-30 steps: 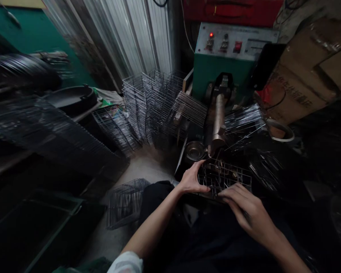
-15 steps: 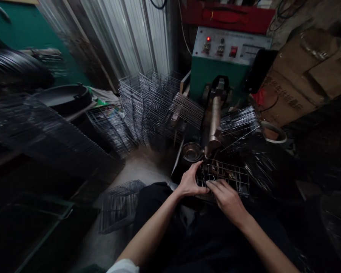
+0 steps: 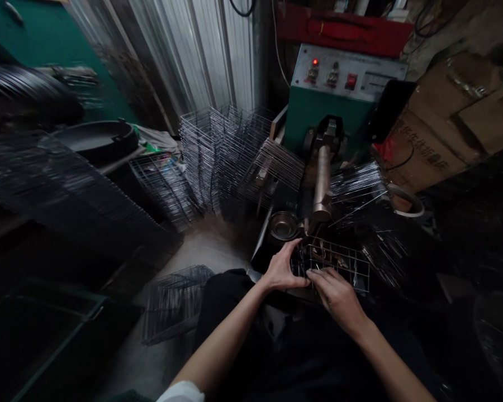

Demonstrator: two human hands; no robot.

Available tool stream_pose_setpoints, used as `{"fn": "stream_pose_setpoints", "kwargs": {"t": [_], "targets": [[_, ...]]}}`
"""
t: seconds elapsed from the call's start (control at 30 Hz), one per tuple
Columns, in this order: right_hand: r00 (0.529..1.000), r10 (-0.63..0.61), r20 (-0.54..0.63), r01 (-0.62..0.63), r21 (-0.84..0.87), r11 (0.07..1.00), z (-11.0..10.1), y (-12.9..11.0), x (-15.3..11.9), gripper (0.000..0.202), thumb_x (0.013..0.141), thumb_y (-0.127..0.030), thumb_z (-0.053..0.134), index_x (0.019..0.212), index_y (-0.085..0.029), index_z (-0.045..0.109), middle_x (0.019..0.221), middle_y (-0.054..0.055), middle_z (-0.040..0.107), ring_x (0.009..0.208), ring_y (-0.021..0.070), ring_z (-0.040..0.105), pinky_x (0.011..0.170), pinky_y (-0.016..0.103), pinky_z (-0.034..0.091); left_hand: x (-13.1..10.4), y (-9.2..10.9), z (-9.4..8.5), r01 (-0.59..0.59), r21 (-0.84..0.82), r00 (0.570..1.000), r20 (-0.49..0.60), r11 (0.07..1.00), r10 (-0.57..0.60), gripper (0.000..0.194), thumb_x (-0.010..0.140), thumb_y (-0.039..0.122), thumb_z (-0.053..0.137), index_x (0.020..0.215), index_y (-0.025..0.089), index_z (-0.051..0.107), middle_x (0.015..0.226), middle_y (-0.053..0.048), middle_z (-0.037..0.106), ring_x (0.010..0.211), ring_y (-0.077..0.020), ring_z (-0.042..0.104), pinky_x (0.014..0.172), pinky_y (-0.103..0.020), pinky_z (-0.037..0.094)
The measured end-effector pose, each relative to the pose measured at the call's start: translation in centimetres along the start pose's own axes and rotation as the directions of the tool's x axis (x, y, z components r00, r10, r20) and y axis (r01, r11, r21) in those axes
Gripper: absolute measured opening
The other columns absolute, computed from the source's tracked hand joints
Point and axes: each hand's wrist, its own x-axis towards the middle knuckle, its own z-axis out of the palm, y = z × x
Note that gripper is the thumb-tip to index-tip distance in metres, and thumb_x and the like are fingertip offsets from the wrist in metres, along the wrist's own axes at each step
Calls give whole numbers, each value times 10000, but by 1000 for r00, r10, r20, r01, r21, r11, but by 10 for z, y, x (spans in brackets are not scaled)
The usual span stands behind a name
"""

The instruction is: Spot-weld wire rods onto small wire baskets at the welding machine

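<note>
Dim light, blurred edges, glowing red indicator (image 3: 315,62)

Wire grids (image 3: 174,304) (stacked) on grey floor (image 3: 207,245).

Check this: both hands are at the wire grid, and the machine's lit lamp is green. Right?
Not quite: the lit lamp is red, as the head view shows. The left hand and right hand are at the wire grid.

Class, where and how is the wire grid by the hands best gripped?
The wire grid is probably best gripped by its right end, from the person's side: the left hand spans its left end, the metal arm ends near its far edge, and open mesh leaves outer wires to pinch.
</note>
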Motion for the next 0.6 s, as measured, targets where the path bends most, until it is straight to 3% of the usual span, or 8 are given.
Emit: {"fn": "stream_pose_setpoints", "kwargs": {"t": [0.6], "targets": [[999, 45, -29, -45, 22, 999, 15, 20, 15, 343, 972, -82, 459, 1229, -207, 648, 1117, 80, 729, 1021, 223, 671, 937, 422, 559, 23, -17, -3, 35, -12, 999, 2, 999, -35, 1140, 514, 424, 891, 1495, 266, 331, 1483, -98, 468, 1347, -337, 472, 1124, -506, 399]]}}
